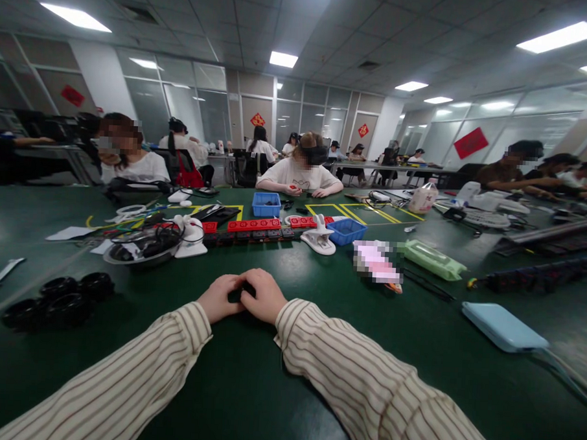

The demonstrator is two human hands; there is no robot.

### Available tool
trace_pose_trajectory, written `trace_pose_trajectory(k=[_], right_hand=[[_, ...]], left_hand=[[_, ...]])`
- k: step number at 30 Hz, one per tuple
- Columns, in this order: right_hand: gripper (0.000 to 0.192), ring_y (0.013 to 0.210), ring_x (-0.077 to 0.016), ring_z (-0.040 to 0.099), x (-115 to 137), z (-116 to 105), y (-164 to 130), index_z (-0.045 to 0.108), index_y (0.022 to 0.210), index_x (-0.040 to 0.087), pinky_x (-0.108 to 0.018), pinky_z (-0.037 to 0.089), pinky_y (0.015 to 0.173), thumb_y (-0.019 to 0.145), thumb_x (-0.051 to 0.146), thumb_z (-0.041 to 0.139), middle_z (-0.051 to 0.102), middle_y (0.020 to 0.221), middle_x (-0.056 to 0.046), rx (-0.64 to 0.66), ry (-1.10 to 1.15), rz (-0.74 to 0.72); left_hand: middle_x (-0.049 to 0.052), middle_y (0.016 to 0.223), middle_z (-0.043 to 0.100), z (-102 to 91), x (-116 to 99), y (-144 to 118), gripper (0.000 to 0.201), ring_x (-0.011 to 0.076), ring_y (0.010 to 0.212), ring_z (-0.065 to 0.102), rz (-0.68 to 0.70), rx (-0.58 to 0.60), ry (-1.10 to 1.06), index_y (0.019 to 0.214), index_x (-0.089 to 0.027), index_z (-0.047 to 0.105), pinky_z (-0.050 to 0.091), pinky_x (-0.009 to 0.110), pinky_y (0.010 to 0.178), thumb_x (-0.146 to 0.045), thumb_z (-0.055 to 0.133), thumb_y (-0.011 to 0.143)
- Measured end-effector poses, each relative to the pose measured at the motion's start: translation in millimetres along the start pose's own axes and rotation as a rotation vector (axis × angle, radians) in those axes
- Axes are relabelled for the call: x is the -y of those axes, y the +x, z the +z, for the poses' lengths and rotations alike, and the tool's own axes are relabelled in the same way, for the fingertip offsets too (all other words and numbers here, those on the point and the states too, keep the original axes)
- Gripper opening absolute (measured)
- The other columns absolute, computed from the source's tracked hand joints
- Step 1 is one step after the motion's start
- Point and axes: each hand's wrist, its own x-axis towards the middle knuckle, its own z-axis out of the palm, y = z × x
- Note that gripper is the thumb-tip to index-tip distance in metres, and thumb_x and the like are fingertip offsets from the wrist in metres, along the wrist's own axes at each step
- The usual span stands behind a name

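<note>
Under ceiling lights (283, 59), left hand (218, 298) touches right hand (265, 296) at a green table (237, 386)

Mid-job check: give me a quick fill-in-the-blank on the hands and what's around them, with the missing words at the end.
1. The left hand and right hand are close together over a table coloured ____.
2. The sleeves have a pattern of ____.
3. The round black parts lie to the ____ of the left hand.
4. The two bins farther up the table are coloured ____.

Missing words: green; stripes; left; blue.
</note>
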Motion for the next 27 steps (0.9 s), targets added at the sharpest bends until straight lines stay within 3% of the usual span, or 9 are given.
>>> trace_pose_trajectory(k=[3, 7, 13, 20, 22, 27], right_hand=[[0.036, 0.097, -0.0149, 0.044, 5, -3, 0, 0.046, 0.103, 0.017, -0.03, 0.034, 0.087, 0.067, 0.012, 0.051, 0.051, 0.102, -0.004, -0.046, 0.012, 0.006], [0.04, 0.099, -0.0174, 0.043, 7, -4, -1, 0.043, 0.105, 0.018, -0.034, 0.033, 0.087, 0.071, 0.032, 0.057, 0.046, 0.104, -0.006, -0.105, -0.042, 0.124], [0.031, 0.084, -0.016, 0.046, -1, 2, 1, 0.05, 0.085, 0.018, -0.031, 0.036, 0.076, 0.07, 0.044, 0.057, 0.048, 0.087, -0.003, -0.073, -0.146, 0.206], [0.013, 0.086, -0.0148, 0.046, -2, 4, 1, 0.053, 0.082, 0.018, -0.029, 0.035, 0.078, 0.072, 0.025, 0.056, 0.052, 0.084, -0.002, -0.061, -0.103, 0.093], [0.012, 0.086, -0.0143, 0.046, 0, 2, 1, 0.053, 0.082, 0.018, -0.028, 0.036, 0.08, 0.071, 0.017, 0.053, 0.053, 0.085, -0.001, -0.037, -0.057, 0.049], [0.03, 0.089, -0.0147, 0.046, 4, -2, 0, 0.05, 0.096, 0.018, -0.029, 0.036, 0.083, 0.067, 0.01, 0.049, 0.053, 0.092, -0.002, -0.002, 0.003, 0.005]], left_hand=[[0.009, 0.11, 0.054, -0.7, -2, -1, 0.051, 0.0264, 0.105, 0.047, -0.048, -0.023, 0.012, 0.105, -0.018, 0.05, 0.03, 0.044, 0.095, -0.037, 0.059, 0.059], [0.009, 0.109, 0.053, -2.4, -14, -4, 0.058, 0.0267, 0.104, 0.047, -0.15, -0.076, 0.063, 0.107, -0.02, 0.046, 0.022, 0.052, 0.098, -0.043, 0.06, 0.056], [0.006, 0.093, 0.058, 1.0, -25, -5, 0.035, 0.0253, 0.094, 0.052, -0.246, -0.113, 0.206, 0.089, -0.02, 0.054, 0.024, 0.05, 0.096, -0.039, 0.057, 0.06], [0.004, 0.08, 0.058, -3.3, -14, -1, 0.023, 0.0206, 0.081, 0.054, -0.112, -0.043, 0.083, 0.083, -0.018, 0.057, 0.043, 0.033, 0.075, -0.031, 0.053, 0.064], [0.004, 0.084, 0.058, -3.6, -9, -1, 0.024, 0.0204, 0.084, 0.054, -0.038, -0.008, -0.008, 0.083, -0.017, 0.057, 0.043, 0.032, 0.077, -0.032, 0.053, 0.065], [0.009, 0.112, 0.052, -0.5, 1, -1, 0.044, 0.0244, 0.105, 0.046, 0.046, -0.001, -0.089, 0.102, -0.016, 0.052, 0.035, 0.037, 0.093, -0.036, 0.057, 0.064]])
